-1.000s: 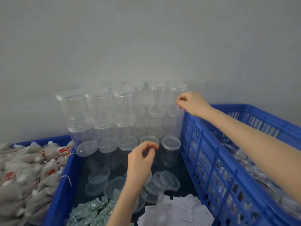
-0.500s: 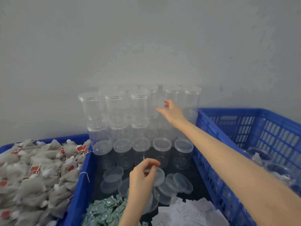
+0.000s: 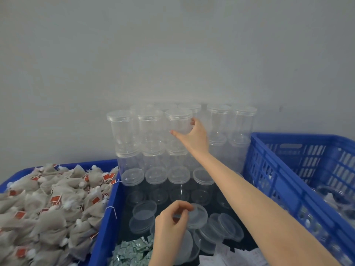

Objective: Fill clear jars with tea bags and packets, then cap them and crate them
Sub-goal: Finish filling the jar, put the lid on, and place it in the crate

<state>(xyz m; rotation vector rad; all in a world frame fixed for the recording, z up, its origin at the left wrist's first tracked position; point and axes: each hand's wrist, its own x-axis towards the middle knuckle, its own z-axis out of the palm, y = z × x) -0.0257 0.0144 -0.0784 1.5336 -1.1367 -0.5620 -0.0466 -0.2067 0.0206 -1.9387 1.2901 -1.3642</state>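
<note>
Clear capped jars are stacked in tiers against the grey wall. My right hand reaches up and curls round a capped clear jar in the top tier, thumb in front and fingers behind. My left hand hovers low over loose clear lids on the dark surface, thumb and fingers curled together; whether it pinches something is unclear. A blue crate on the left is heaped with tea bags. Green packets lie near the bottom edge.
A second blue crate stands on the right, holding filled jars seen through its slatted wall. White paper slips lie at the bottom beside the lids. The wall closes off the back.
My right hand has moved left from the right crate's corner across the stack and closed on a top-tier jar. The view has shifted left. My left hand stays over the lids.
</note>
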